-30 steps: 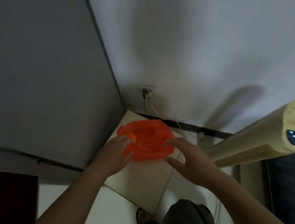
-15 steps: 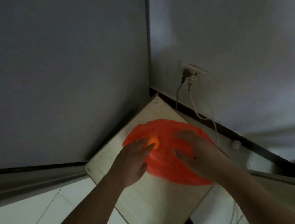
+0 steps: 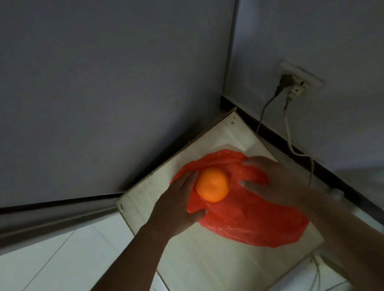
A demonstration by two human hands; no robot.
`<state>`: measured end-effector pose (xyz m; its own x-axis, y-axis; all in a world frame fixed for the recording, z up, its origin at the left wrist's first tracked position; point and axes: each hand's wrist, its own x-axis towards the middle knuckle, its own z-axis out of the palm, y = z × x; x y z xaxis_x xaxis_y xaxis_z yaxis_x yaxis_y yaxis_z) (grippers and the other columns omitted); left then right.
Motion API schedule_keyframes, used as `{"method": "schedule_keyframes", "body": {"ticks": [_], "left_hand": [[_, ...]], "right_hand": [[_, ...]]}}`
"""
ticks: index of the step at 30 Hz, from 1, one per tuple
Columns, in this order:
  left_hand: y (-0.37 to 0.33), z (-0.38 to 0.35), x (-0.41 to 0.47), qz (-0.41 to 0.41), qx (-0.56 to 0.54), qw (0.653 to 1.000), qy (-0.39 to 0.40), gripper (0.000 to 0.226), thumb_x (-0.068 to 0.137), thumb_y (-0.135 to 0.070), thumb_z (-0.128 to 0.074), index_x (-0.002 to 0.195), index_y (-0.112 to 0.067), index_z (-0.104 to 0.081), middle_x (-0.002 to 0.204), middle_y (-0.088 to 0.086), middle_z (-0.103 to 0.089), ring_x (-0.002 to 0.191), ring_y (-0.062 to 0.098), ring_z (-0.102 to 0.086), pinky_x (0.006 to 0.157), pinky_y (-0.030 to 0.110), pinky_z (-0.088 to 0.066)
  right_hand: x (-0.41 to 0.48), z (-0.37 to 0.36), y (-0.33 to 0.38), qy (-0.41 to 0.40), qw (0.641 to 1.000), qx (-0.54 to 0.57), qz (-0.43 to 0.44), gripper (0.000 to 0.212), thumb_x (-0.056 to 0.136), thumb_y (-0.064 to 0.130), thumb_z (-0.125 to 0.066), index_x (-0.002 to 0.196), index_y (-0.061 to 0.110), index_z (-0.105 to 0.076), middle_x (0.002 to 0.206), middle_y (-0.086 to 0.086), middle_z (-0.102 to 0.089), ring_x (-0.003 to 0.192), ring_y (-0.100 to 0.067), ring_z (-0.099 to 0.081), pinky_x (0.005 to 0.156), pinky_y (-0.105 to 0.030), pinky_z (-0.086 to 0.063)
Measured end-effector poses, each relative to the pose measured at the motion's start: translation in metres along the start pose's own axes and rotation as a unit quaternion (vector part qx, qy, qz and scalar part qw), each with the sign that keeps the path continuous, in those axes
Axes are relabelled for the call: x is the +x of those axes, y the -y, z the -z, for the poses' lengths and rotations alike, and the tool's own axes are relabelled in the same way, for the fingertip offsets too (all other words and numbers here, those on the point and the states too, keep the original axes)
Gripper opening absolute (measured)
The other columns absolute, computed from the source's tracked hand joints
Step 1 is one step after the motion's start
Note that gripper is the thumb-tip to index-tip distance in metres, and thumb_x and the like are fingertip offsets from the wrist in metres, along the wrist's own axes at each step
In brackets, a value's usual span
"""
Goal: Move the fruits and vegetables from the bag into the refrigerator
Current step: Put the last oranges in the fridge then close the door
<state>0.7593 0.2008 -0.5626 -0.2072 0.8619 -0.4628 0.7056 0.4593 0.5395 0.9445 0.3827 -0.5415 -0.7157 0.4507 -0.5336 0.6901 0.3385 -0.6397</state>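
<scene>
A red plastic bag (image 3: 250, 218) lies crumpled on a small pale wooden tabletop (image 3: 203, 267) in the room's corner. A round orange (image 3: 212, 185) sits at the bag's left end, bare of the plastic. My left hand (image 3: 177, 204) holds the orange from the left, fingers over its top and thumb under it. My right hand (image 3: 272, 181) grips the bag's plastic just right of the orange, thumb and fingers bent into it. What else the bag holds is hidden.
A tall grey panel (image 3: 79, 87) rises directly behind the tabletop on the left. On the right wall a socket (image 3: 298, 82) holds plugs, and their cables (image 3: 291, 141) hang down past the table's right edge. White floor tiles (image 3: 32, 278) lie at lower left.
The view has swung down and closer to the table. The orange, earlier only a sliver at my left fingertips, is now fully out of the plastic in my left hand.
</scene>
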Motion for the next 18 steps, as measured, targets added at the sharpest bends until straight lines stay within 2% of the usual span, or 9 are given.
{"method": "schedule_keyframes", "body": {"ticks": [3,6,9,12,15,18], "left_hand": [[0.001,-0.004,-0.004,0.005,-0.002,1.000,0.006,0.092,0.077,-0.048,-0.067,0.147,-0.025,-0.013,0.153,-0.003,-0.021,0.136,0.018,-0.031,0.103,0.034,-0.041],[-0.002,-0.002,-0.008,0.017,-0.026,0.999,-0.008,0.086,0.079,-0.041,-0.068,0.146,-0.025,-0.017,0.151,-0.003,-0.025,0.134,0.016,-0.033,0.099,0.028,-0.038],[0.002,0.004,-0.016,0.012,-0.035,0.999,-0.014,0.077,0.079,-0.039,-0.065,0.143,-0.028,-0.024,0.147,-0.006,-0.031,0.130,0.015,-0.037,0.096,0.028,-0.042],[0.008,0.010,-0.027,0.013,-0.054,0.998,-0.027,0.070,0.081,-0.037,-0.064,0.141,-0.031,-0.029,0.143,-0.008,-0.037,0.126,0.012,-0.040,0.093,0.025,-0.043],[0.007,0.018,-0.037,0.015,-0.056,0.998,-0.037,0.065,0.084,-0.036,-0.064,0.139,-0.028,-0.032,0.142,-0.008,-0.039,0.126,0.011,-0.041,0.094,0.022,-0.040],[0.001,0.026,-0.044,0.004,-0.070,0.997,-0.040,0.059,0.085,-0.033,-0.063,0.137,-0.026,-0.036,0.138,-0.008,-0.044,0.123,0.010,-0.044,0.095,0.022,-0.040]], "right_hand": [[-0.003,-0.007,0.005,-0.029,0.999,-0.013,0.031,0.049,0.085,0.044,-0.059,0.129,0.030,-0.044,0.130,0.008,-0.047,0.112,-0.005,-0.043,0.091,-0.022,-0.032],[-0.009,-0.018,0.027,-0.067,0.993,-0.030,0.087,0.045,0.084,0.043,-0.060,0.126,0.031,-0.048,0.126,0.010,-0.051,0.113,-0.004,-0.046,0.089,-0.014,-0.033],[-0.011,-0.037,0.046,-0.059,0.991,-0.057,0.108,0.055,0.082,0.041,-0.064,0.131,0.029,-0.045,0.135,0.005,-0.047,0.120,-0.010,-0.045,0.094,-0.018,-0.037],[-0.007,-0.054,0.057,-0.059,0.990,-0.095,0.082,0.067,0.082,0.044,-0.064,0.140,0.027,-0.036,0.147,-0.001,-0.033,0.132,-0.018,-0.035,0.100,-0.026,-0.035],[-0.002,-0.064,0.060,-0.064,0.990,-0.115,0.045,0.072,0.083,0.039,-0.064,0.144,0.027,-0.027,0.151,-0.003,-0.023,0.137,-0.021,-0.027,0.105,-0.030,-0.032],[-0.005,-0.068,0.058,-0.083,0.991,-0.106,0.025,0.074,0.084,0.034,-0.065,0.145,0.023,-0.024,0.149,-0.006,-0.027,0.133,-0.023,-0.034,0.103,-0.031,-0.035]]}}
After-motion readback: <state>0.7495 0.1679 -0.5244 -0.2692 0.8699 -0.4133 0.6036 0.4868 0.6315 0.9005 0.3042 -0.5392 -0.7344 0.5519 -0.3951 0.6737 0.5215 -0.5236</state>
